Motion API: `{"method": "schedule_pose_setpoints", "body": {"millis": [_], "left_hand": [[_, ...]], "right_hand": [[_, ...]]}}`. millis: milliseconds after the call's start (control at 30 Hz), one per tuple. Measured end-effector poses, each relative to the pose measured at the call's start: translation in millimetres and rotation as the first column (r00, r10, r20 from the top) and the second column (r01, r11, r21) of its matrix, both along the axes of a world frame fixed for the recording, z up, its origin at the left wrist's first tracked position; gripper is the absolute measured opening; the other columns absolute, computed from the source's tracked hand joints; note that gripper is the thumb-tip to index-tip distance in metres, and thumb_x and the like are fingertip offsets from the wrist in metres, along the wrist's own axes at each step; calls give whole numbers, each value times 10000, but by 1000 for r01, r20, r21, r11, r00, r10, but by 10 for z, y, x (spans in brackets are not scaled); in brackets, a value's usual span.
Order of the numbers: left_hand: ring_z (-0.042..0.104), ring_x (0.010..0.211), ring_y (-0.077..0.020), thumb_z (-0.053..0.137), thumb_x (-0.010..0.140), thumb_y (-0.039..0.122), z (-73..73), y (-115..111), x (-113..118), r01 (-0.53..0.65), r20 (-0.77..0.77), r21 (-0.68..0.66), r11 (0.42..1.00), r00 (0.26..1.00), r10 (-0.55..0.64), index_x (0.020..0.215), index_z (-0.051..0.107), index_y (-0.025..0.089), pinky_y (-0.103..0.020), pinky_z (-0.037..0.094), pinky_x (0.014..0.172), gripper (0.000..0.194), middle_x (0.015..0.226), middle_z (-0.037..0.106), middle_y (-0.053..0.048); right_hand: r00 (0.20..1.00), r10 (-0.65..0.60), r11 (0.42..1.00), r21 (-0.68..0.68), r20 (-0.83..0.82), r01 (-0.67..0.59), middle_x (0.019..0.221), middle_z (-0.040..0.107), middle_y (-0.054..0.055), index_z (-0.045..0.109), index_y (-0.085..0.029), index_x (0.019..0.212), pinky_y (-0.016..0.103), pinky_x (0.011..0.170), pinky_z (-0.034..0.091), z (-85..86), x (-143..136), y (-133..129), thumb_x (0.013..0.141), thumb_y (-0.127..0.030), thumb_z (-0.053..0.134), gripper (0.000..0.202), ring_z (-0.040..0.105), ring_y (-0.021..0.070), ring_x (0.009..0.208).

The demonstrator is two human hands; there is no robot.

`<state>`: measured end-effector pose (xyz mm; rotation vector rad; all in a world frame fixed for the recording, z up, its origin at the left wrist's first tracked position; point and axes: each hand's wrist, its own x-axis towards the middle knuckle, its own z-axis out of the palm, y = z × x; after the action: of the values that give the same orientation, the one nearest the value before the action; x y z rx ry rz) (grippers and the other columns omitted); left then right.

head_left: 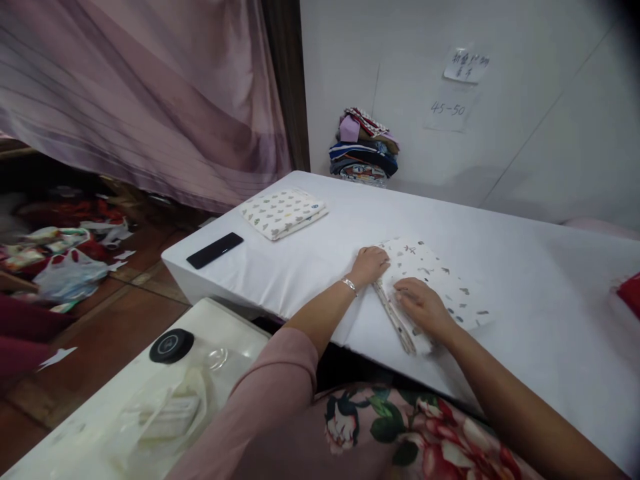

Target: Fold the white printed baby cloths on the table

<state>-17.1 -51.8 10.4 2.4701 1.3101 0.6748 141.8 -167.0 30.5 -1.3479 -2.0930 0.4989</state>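
A white cloth (425, 263) with small grey and brown prints lies partly folded on the white-covered table (530, 267). My left hand (370, 265), with a silver bracelet at the wrist, rests on the cloth's left edge, fingers laid over it. My right hand (423, 305) is palm down on the near part of the same cloth, its fingers stretched towards the left hand. Between the hands and the table's near edge, a narrow folded strip of the cloth shows its layered side. Whatever lies under the palms is hidden.
A folded printed cloth (285, 212) and a black phone-like slab (215, 250) lie on the table's left end. Stacked folded fabrics (365, 150) stand by the wall. A lower white surface (220, 327) at left holds a black round object (171, 345). Bags (70, 273) crowd the floor.
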Motion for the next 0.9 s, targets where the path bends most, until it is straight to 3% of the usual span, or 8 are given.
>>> {"method": "schedule_pose_setpoints", "body": {"millis": [200,333,433,533,667,767,900], "left_hand": [[482,1115,-216,531,815,240,29,30,73,52,-14,77,996,999,-51,935,637,232,-372,296,991,161,1103,614,-49],[394,1233,-221,497,848,315,9,-12,119,123,-62,125,985,991,-116,1088,585,233,-396,236,1049,268,1292,518,-58],[374,1262,-210,434,883,342,-21,-38,120,141,-110,83,986,985,-132,1130,563,244,-417,194,1078,295,1330,497,-47],[365,1276,-202,405,896,352,-31,-42,113,134,-128,55,989,984,-126,1145,559,254,-422,173,1094,308,1347,487,-40],[354,1289,-194,394,897,359,-42,-37,105,128,-119,29,991,985,-123,1164,557,273,-415,158,1109,324,1360,479,-22],[348,1297,-190,369,905,363,-68,-39,97,119,-94,30,992,989,-116,1185,550,277,-415,148,1117,343,1368,472,-15],[345,1303,-179,382,902,357,-89,-42,88,105,-59,16,994,993,-104,1185,555,300,-398,141,1124,337,1369,471,6]], "right_hand": [[962,43,991,115,269,-76,1208,548,142,584,-163,1150,459,948,391,-227,-125,-107,816,-239,479,359,487,276,1103],[970,52,991,105,239,-79,1223,541,145,583,-160,1161,463,961,386,-236,-146,-150,829,-288,489,368,475,282,1131],[992,72,997,20,106,-75,1208,564,120,624,-178,1096,419,958,410,-174,-42,-79,838,-344,483,338,507,251,1114],[997,-64,998,-11,42,65,1207,577,89,649,-204,1040,394,947,427,-98,228,79,853,-390,430,343,514,234,1121],[914,-299,954,78,273,289,1299,511,99,602,-196,1135,438,1025,336,-100,709,267,843,-426,392,426,414,270,1231],[811,-345,934,81,472,349,1397,411,104,508,-198,1243,523,1021,291,-219,927,285,872,-449,330,482,311,311,1298],[761,-353,927,91,545,364,1447,341,96,450,-226,1285,549,1006,291,-369,945,239,902,-447,282,473,269,312,1320]]}}
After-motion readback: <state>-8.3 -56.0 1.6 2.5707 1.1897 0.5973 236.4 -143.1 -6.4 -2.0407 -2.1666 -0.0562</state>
